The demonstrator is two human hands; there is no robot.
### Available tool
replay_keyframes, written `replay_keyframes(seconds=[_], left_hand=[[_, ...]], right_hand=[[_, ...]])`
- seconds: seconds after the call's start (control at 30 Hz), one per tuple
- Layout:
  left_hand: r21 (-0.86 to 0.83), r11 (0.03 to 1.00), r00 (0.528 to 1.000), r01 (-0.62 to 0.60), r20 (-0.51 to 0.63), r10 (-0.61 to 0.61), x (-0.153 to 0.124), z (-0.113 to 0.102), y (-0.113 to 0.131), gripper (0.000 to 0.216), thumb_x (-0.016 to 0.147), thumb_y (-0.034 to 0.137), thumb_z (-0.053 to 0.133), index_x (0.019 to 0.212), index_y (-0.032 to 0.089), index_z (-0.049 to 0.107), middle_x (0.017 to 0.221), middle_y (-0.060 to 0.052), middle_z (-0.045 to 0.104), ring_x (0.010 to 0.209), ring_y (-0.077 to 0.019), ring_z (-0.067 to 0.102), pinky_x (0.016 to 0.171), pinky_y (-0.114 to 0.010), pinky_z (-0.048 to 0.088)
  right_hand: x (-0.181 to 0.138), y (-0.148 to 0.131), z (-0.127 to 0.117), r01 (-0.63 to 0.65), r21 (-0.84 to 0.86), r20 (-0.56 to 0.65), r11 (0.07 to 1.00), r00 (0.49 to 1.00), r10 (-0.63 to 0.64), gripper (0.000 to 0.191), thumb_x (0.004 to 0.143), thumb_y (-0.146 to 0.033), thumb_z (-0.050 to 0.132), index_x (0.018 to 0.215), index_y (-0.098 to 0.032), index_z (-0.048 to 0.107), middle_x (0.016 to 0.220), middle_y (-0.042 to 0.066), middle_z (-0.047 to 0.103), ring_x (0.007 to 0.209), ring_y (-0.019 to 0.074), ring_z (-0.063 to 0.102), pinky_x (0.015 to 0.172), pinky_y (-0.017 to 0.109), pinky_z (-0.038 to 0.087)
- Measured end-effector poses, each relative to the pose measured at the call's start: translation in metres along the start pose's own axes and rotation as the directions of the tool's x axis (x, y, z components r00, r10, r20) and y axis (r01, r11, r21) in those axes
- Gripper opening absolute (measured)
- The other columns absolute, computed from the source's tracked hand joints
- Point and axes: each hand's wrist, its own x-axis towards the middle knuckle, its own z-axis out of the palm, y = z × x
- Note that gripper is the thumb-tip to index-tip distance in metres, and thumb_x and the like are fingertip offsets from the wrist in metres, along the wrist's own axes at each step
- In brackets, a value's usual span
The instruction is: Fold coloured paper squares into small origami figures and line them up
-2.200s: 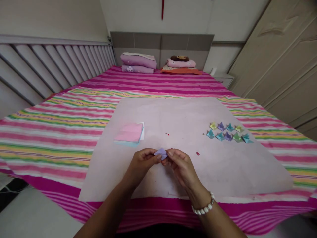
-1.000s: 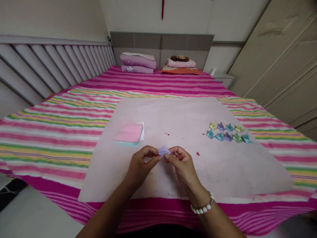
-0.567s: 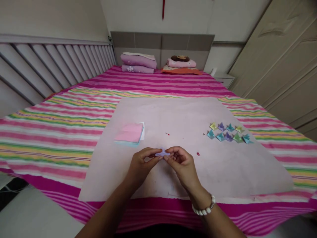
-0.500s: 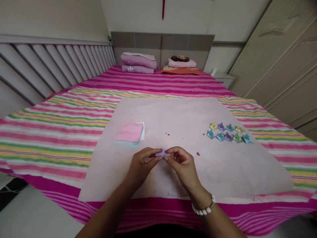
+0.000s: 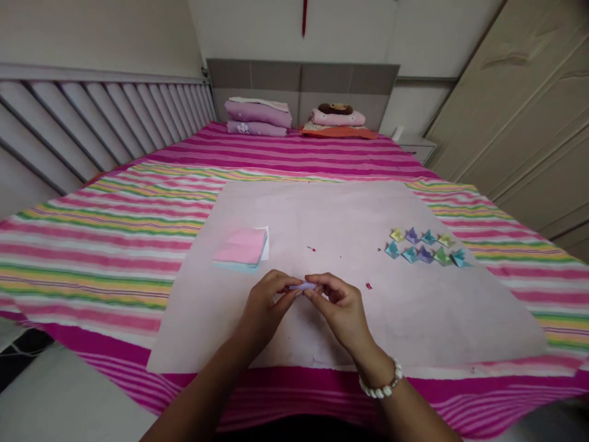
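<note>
Item 1: lilac folded paper, small, seen edge-on and flat. I read it as held just above the pale paper mat, at the middle of the mat's near edge.
Item 2: left hand, fingers narrow, pinching the paper's left end.
Item 3: right hand, beaded bracelet at the wrist, fingers narrow on the right end. I judge that gripping both ends keeps the folds pressed shut.
Item 4: stack of pink square sheets, toward the mat's left edge, handy to the left hand.
Item 5: two rows of small folded paper pieces, toward the right edge, well apart from the stack, seemingly to keep them sorted.
Item 6: striped bed cover, beneath all.
</note>
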Motion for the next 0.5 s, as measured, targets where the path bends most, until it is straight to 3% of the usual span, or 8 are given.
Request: replay_keyframes(seconds=[0.23, 0.5], left_hand=[[-0.025, 0.999, 0.999, 0.044, -0.011, -0.044, -0.0015, 0.0036, -0.0016, 0.015, 0.080, 0.019, 0.067, 0.093, 0.020, 0.073, 0.088, -0.004, 0.063, 0.080, -0.0157, 0.063, 0.070, -0.028, 0.054], [-0.124, 0.991, 0.998, 0.059, 0.002, -0.059, -0.0042, 0.0042, -0.0072, 0.011, 0.081, 0.019, 0.066, 0.089, 0.022, 0.074, 0.084, -0.003, 0.072, 0.075, -0.0154, 0.065, 0.068, -0.027, 0.052]], right_hand=[[0.0016, -0.0011, 0.0005, -0.052, 0.015, -0.005, 0.999, 0.999, 0.052, 0.019, 0.070, -0.019, 0.075, 0.088, -0.025, 0.076, 0.071, 0.000, 0.066, 0.064, 0.0135, 0.057, 0.063, 0.029, 0.049], [0.0009, 0.0008, -0.0002, -0.130, 0.079, 0.003, 0.988, 0.992, 0.130, 0.021, 0.068, -0.022, 0.079, 0.088, -0.024, 0.076, 0.070, 0.000, 0.067, 0.062, 0.0130, 0.058, 0.060, 0.028, 0.049]])
